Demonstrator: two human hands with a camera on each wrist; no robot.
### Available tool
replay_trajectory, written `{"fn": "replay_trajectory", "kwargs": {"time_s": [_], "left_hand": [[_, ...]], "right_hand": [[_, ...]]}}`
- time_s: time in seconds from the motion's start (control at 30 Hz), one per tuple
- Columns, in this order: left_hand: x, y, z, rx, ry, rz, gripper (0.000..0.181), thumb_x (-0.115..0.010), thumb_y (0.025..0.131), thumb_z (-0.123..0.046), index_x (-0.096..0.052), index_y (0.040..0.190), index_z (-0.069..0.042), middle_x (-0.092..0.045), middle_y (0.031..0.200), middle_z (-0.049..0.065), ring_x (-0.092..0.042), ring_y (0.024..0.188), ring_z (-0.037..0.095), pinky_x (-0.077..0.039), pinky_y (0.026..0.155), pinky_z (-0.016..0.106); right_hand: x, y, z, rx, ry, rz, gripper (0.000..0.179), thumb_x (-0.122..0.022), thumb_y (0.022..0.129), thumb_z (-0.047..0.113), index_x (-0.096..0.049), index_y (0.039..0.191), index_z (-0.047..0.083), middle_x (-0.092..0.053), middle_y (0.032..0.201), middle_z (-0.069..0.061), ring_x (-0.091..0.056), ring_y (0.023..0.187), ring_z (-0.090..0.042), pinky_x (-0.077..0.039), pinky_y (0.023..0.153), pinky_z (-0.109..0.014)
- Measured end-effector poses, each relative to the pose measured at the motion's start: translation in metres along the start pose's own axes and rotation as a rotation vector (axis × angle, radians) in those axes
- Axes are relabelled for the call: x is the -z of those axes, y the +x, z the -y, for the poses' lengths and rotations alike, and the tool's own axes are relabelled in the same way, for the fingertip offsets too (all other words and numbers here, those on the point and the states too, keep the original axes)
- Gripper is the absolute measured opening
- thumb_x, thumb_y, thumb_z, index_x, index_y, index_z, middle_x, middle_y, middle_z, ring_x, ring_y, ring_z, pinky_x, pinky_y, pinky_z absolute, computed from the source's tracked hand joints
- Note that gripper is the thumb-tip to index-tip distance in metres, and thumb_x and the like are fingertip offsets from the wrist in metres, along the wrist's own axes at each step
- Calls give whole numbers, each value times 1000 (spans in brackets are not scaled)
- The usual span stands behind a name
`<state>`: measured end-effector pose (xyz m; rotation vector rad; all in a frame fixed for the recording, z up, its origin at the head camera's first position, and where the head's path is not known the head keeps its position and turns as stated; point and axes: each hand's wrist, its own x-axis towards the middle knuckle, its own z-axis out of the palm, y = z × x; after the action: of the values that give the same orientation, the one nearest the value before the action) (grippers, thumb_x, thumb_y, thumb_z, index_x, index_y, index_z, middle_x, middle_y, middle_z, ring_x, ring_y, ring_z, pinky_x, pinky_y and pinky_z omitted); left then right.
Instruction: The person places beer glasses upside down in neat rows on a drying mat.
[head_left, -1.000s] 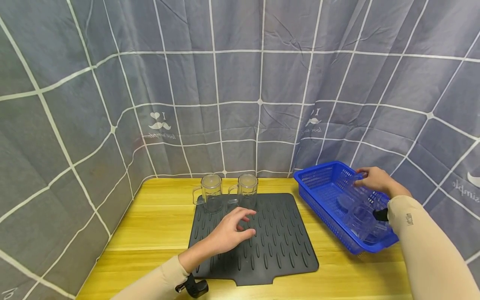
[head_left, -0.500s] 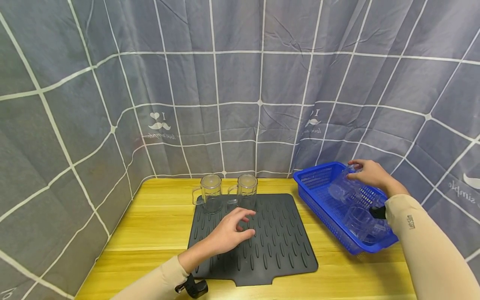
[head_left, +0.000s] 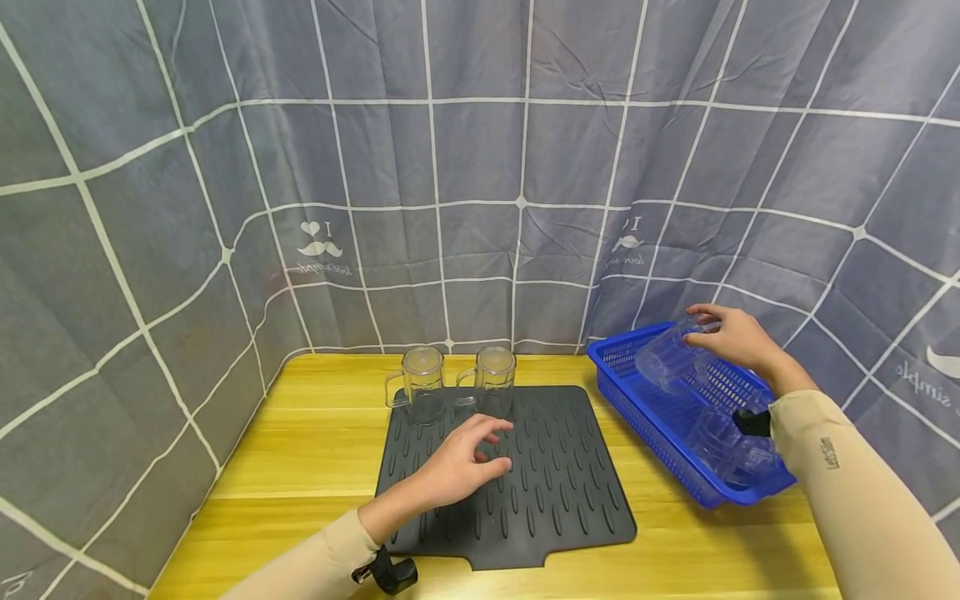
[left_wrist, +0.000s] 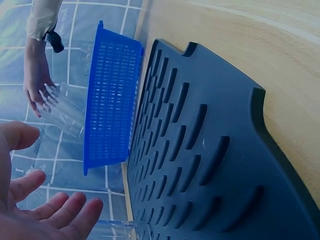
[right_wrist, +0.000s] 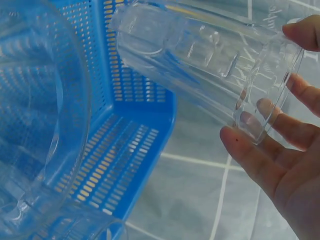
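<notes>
My right hand (head_left: pixel 738 337) grips a clear glass mug (head_left: pixel 667 358) by its base end, fingers and thumb spread round it. In the right wrist view the mug (right_wrist: pixel 200 60) lies tilted, its mouth towards the basket wall. It hangs over the far part of the blue plastic basket (head_left: pixel 648 433). More clear glassware (head_left: pixel 716 442) lies in the basket's near end. My left hand (head_left: pixel 465 462) is held over the black ridged mat (head_left: pixel 555 475), fingers loosely bent, nothing in them. Two glass mugs, one at left (head_left: pixel 424 387) and one at right (head_left: pixel 495 383), stand upside down along the mat's back edge, handles pointing left.
A yellow wood-grain table (head_left: pixel 315 467) carries the mat and the basket. Behind and on both sides hangs a grey curtain (head_left: pixel 480 250) with white grid lines, close to the table's back edge and the basket's far side.
My right hand has lifted the glass mug up from among the basket's contents and moved it left and away from me. The left hand has stayed in place.
</notes>
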<state>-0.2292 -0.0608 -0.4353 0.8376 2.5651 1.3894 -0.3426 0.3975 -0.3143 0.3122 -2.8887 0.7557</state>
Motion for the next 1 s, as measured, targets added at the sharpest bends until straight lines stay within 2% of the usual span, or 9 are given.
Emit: {"fn": "replay_trajectory", "kwargs": {"time_s": [0.33,0.43,0.5,0.6,0.73,0.83,1.0], "left_hand": [[1,3,-3,-6,-8,-10,49,-66,98,-32,-53,145,-24,-51,141,-2,-59,122,18,-55,92,32],[0,3,-4,1,-11,-6,50,-66,98,-33,-52,145,-25,-51,142,-3,-59,123,17,-55,92,32],[0,4,-4,3,-12,-3,50,-66,98,-34,-52,145,-26,-51,142,-3,-58,123,17,-55,92,31],[-1,4,-5,2,-13,-2,50,-65,99,-35,-52,145,-26,-51,141,-4,-58,122,17,-54,92,31],[0,3,-5,-2,-19,-5,49,-65,99,-35,-52,145,-26,-51,140,-4,-58,121,17,-55,91,31],[-1,4,-5,-9,-20,-9,48,-65,99,-35,-53,144,-25,-52,140,-2,-59,121,18,-55,89,31],[-2,5,-5,-26,-12,-21,48,-65,99,-35,-53,144,-24,-53,140,0,-59,120,19,-55,89,31]], "right_hand": [[2,-8,19,23,38,-13,57,-69,95,32,-52,143,6,-59,133,-31,-61,118,-48,-51,92,-55],[2,-11,24,24,53,-26,55,-68,96,32,-52,142,8,-60,132,-29,-63,115,-45,-54,87,-48],[2,-13,26,26,68,-41,54,-69,96,32,-53,142,9,-62,131,-27,-66,110,-39,-56,82,-39],[1,-15,30,46,127,-59,52,-70,95,28,-54,141,8,-62,130,-27,-69,98,-18,-57,74,-27],[-3,-20,35,86,247,-43,54,-69,97,23,-50,143,4,-58,133,-30,-63,89,7,-59,72,-26],[-6,-24,40,98,325,-23,54,-67,99,22,-47,145,3,-55,136,-31,-62,89,11,-60,74,-31],[-12,-33,49,118,420,-10,48,-59,103,18,-46,146,2,-52,138,-29,-64,95,7,-61,76,-31]]}}
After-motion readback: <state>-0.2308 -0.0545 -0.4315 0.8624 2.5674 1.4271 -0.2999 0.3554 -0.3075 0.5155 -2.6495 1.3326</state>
